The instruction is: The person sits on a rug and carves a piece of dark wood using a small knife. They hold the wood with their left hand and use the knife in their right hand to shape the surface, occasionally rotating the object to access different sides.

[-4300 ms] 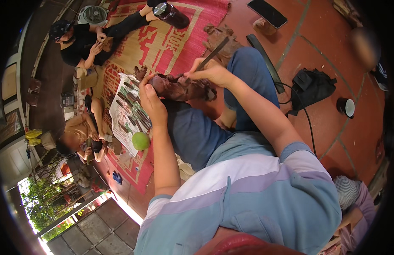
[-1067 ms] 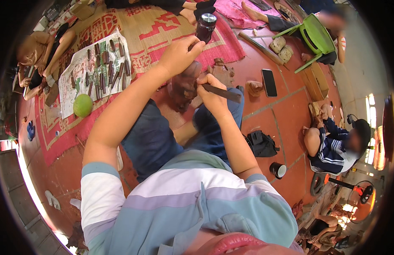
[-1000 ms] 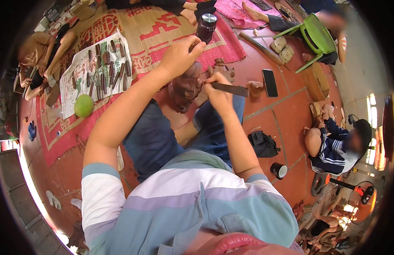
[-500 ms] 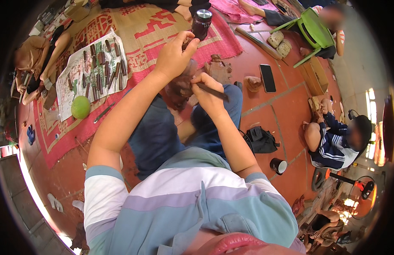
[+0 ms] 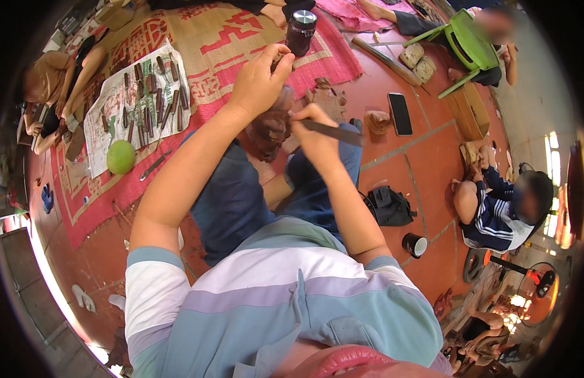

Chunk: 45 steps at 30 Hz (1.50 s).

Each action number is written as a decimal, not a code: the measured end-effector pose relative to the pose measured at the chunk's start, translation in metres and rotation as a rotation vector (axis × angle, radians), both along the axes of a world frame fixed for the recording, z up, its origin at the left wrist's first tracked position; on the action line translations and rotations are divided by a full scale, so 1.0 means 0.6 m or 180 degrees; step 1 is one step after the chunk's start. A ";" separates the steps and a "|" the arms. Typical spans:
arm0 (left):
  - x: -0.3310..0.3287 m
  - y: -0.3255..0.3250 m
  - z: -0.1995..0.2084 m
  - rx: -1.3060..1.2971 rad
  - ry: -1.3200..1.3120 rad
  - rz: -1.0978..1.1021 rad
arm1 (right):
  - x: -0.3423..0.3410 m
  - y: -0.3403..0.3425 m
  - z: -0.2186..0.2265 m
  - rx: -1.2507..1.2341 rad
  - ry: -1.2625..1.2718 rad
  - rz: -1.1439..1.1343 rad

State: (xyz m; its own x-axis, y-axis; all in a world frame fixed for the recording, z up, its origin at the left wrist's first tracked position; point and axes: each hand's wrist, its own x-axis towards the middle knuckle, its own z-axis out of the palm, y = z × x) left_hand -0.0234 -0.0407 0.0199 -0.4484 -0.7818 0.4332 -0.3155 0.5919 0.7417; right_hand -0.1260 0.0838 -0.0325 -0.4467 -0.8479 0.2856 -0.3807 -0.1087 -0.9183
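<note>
Between my knees stands a dark brown carved wooden piece [image 5: 268, 135], its upper part hidden behind my arm and fingers. At its far end my left hand [image 5: 260, 79] is closed, the fingers curled round the wood. My right hand [image 5: 317, 138] is closed on a long, dark, flat tool [image 5: 334, 131], held against the carving's right side; the tool is smeared by motion and its working end is hidden. Just beyond my left fingers is a dark jar with a silvery lid [image 5: 301, 31]. Another carved brown piece [image 5: 326, 99] lies past my right hand.
Many dark-handled tools [image 5: 150, 104] lie on paper at the left, near a green round fruit [image 5: 120, 157]. To the right are a phone [image 5: 400, 113], a wooden lump [image 5: 377, 122], a black bag [image 5: 389, 206] and a cup [image 5: 414, 245]. Other people sit around, one by a green chair [image 5: 471, 44].
My right hand has moved slightly right and nearer to me, and the flat tool has swung outward to the right. My left hand stays on the carving.
</note>
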 end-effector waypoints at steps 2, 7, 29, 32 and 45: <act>0.001 0.005 0.006 0.0185 0.0000 -0.0004 | 0.011 -0.001 -0.008 -0.0021 0.0401 -0.0069; 0.007 0.001 0.005 -0.0003 0.0031 -0.0014 | -0.022 -0.005 0.006 0.0254 -0.0656 0.0194; 0.001 0.006 0.007 0.0144 0.0042 0.0052 | -0.017 -0.024 -0.009 0.0265 -0.0055 0.0077; -0.001 0.005 0.011 0.0118 0.0059 0.0008 | -0.011 -0.025 -0.008 -0.0029 0.0007 0.0052; 0.000 0.000 0.002 0.0113 0.0154 0.0041 | -0.010 -0.043 -0.012 0.0253 0.0345 -0.0213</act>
State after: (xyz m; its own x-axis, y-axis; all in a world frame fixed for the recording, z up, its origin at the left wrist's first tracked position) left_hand -0.0231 -0.0406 0.0212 -0.4176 -0.8026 0.4260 -0.2862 0.5611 0.7767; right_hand -0.1317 0.0579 -0.0396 -0.4731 -0.8391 0.2684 -0.4821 -0.0083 -0.8761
